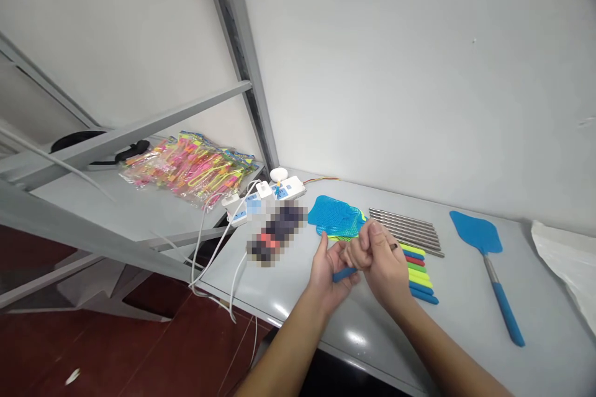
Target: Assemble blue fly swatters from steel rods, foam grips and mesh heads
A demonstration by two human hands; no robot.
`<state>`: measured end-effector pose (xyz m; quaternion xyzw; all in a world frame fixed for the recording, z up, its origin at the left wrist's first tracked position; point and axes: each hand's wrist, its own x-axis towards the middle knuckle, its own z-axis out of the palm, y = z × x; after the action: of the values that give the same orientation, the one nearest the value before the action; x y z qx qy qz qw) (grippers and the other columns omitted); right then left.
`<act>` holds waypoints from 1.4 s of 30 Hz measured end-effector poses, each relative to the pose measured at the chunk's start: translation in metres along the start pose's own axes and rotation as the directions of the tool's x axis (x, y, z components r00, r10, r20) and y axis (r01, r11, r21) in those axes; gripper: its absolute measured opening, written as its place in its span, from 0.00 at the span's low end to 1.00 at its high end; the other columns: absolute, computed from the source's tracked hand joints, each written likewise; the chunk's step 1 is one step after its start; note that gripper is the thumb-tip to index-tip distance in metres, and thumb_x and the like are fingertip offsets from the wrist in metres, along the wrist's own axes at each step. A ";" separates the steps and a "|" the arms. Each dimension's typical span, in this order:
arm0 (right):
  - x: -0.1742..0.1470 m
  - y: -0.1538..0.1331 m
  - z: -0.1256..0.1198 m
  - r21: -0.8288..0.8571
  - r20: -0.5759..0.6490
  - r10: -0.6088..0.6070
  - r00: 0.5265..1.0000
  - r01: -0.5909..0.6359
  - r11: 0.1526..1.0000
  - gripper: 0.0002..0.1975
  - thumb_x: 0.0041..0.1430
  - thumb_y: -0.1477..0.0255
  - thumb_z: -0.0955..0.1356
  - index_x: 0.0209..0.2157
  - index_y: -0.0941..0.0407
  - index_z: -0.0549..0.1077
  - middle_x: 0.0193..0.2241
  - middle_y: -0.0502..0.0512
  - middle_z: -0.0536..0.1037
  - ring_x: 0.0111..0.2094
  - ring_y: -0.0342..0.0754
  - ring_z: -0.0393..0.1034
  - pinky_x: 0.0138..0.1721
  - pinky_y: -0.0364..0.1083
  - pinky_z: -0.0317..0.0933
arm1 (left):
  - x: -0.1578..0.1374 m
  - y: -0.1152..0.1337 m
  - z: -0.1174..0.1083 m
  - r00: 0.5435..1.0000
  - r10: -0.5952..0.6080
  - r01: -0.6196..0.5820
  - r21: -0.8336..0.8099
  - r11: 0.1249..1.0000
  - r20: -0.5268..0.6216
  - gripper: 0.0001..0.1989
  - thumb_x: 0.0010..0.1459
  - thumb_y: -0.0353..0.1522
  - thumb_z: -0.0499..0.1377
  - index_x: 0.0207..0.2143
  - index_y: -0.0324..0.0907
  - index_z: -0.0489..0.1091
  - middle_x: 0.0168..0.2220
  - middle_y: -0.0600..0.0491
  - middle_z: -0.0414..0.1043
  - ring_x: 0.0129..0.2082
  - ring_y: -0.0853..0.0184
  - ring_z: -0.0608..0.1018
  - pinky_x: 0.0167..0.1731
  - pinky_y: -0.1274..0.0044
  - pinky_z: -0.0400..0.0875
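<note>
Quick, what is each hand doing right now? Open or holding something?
Left hand: closed around a blue handle.
Right hand: closed in a fist by the left; what it grips cannot be told.

Rods (405,229) behind handles (419,273), swatter (484,254) right, perhaps packets (186,167) far left.

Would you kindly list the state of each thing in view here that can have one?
Left hand: closed around a blue handle.
Right hand: fisted, gripping a thin metal rod.
Finished blue swatter: assembled, lying flat on the table.
Swatter heads: loose, stacked.
Metal rods: loose, side by side.
Coloured handles: loose, in a row.
Power strip: plugs inserted.
</note>
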<state>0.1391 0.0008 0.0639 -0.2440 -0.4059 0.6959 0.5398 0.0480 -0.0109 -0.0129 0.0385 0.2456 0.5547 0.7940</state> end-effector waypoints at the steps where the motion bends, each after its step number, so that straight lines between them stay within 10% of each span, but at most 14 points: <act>1: 0.001 0.002 0.000 -0.006 -0.001 0.005 1.000 -0.005 1.000 0.20 0.66 0.59 0.63 0.23 0.55 0.63 0.13 0.42 0.53 0.17 0.39 0.44 0.19 0.42 0.40 | 0.000 0.000 0.000 1.000 -0.001 0.001 -0.009 1.000 -0.009 0.26 0.62 0.53 0.49 0.30 0.40 0.66 0.21 0.56 0.63 0.20 0.70 0.68 0.23 0.79 0.60; 19: 0.009 0.002 -0.006 -0.074 -0.007 0.002 1.000 -0.003 0.997 0.20 0.66 0.58 0.62 0.23 0.54 0.60 0.15 0.41 0.52 0.17 0.39 0.43 0.21 0.43 0.46 | -0.005 -0.005 0.009 0.997 0.071 -0.066 0.237 0.969 -0.015 0.21 0.62 0.50 0.52 0.42 0.43 0.69 0.30 0.54 0.70 0.23 0.70 0.69 0.24 0.78 0.62; 26: 0.013 -0.015 -0.026 -0.196 -0.120 -0.116 0.986 0.091 0.976 0.18 0.66 0.57 0.60 0.26 0.53 0.60 0.16 0.41 0.53 0.18 0.40 0.50 0.27 0.44 0.56 | -0.021 -0.015 0.030 0.990 0.032 -0.105 0.578 0.809 0.135 0.22 0.60 0.47 0.58 0.26 0.36 0.69 0.19 0.56 0.63 0.19 0.74 0.63 0.21 0.80 0.54; 35: 0.008 -0.023 -0.053 -0.737 0.021 -0.057 0.998 0.054 0.674 0.16 0.68 0.57 0.57 0.35 0.52 0.66 0.30 0.49 0.69 0.33 0.45 0.65 0.37 0.44 0.61 | -0.025 -0.022 0.030 0.976 0.108 -0.206 0.638 0.742 0.190 0.19 0.65 0.47 0.50 0.32 0.41 0.64 0.16 0.65 0.52 0.11 0.78 0.52 0.21 0.78 0.63; 42: 0.058 -0.012 -0.070 -0.966 0.174 0.024 0.984 0.165 0.201 0.09 0.63 0.65 0.65 0.35 0.55 0.71 0.37 0.57 0.71 0.42 0.53 0.64 0.46 0.51 0.56 | -0.024 -0.010 0.009 0.967 0.253 -0.209 0.596 0.775 0.010 0.16 0.63 0.46 0.54 0.33 0.42 0.63 0.17 0.65 0.53 0.11 0.78 0.54 0.17 0.80 0.59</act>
<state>0.1830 0.0776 0.0413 -0.4577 -0.8036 0.2744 0.2636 0.0540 -0.0349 -0.0003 0.2945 0.4275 0.5445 0.6588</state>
